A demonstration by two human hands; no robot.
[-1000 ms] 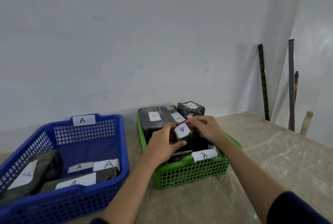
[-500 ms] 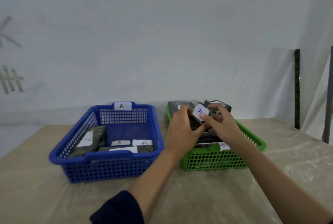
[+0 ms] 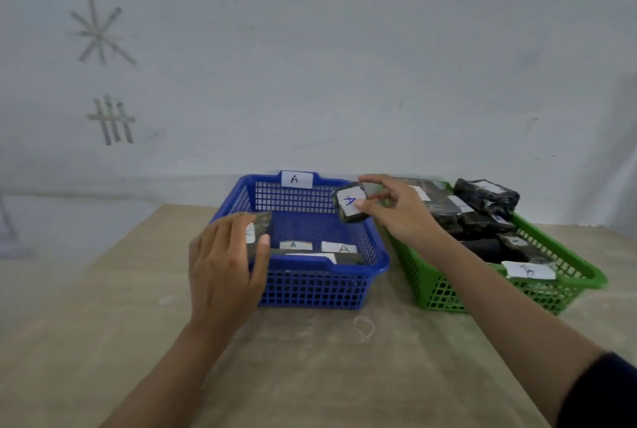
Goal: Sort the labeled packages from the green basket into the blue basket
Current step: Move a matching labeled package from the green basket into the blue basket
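Right hand (image 3: 396, 212) pinching a small dark package (image 3: 350, 209), I hold it above the right rim of the blue basket (image 3: 310, 284), thumb on its white label marked "A" and fingers curled over its top edge. My left hand (image 3: 224, 267) is at the basket's left front corner, fingers curled over the top of another dark package (image 3: 260, 229) that leans against the left wall, thumb resting near the front rim; a strip of that package's white label shows just past my fingers. Flat packages with "A" labels (image 3: 322, 252) lie on the basket floor along the front wall, and a white tag (image 3: 296, 179) marked "A" is fixed to the middle of the back rim.

Just beside the blue basket, on its right, sits the green basket (image 3: 482, 293), piled with dark wrapped packages (image 3: 482, 217), several showing white labels too blurred to read. A white tag (image 3: 529, 271) hangs on its front rim; its letter is unclear.

Both baskets stand on a tan surface (image 3: 310, 358) that runs up to a pale wall (image 3: 344, 48). Grey tape marks (image 3: 103, 66), one a star shape and one a set of crossed strokes, are on the wall at left. Dark sleeve (image 3: 603, 393) covers my right arm at the lower right corner.
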